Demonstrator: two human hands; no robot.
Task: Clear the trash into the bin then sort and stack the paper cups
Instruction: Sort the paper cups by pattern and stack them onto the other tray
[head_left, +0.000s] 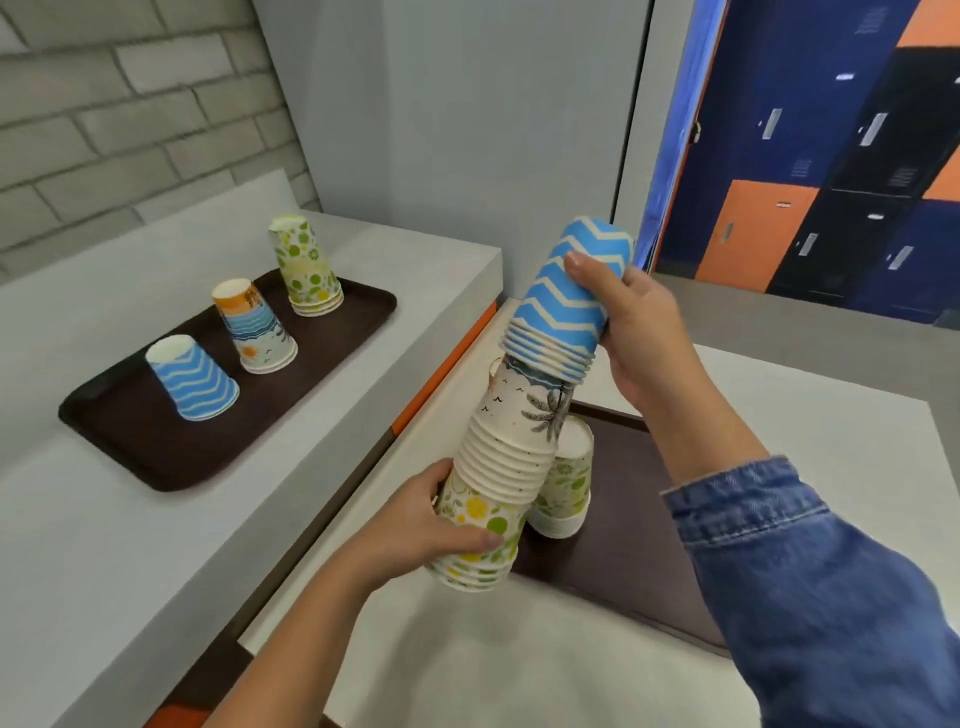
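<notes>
Denim sleeve (810, 561) up close, right hand (644, 332) wrapped round the blue zigzag cups (569, 296) topping a tilted, upside-down stack. Left hand (421, 525) clasping the citrus-print cups (480, 525) at the bottom, palm-tree cups (511, 431) nested between. Just behind, another citrus stack (563, 488) on the near brown tray (623, 545). Over on the grey counter (104, 519), far tray (171, 457) with three separate upturned piles: blue zigzag pile (195, 379), beach-print pile (254, 327), green-dotted pile (306, 267).

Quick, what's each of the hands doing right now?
Left hand: closed around the green-and-yellow cups at the bottom of the mixed stack.
Right hand: closed around the blue zigzag cups at the top.
</notes>
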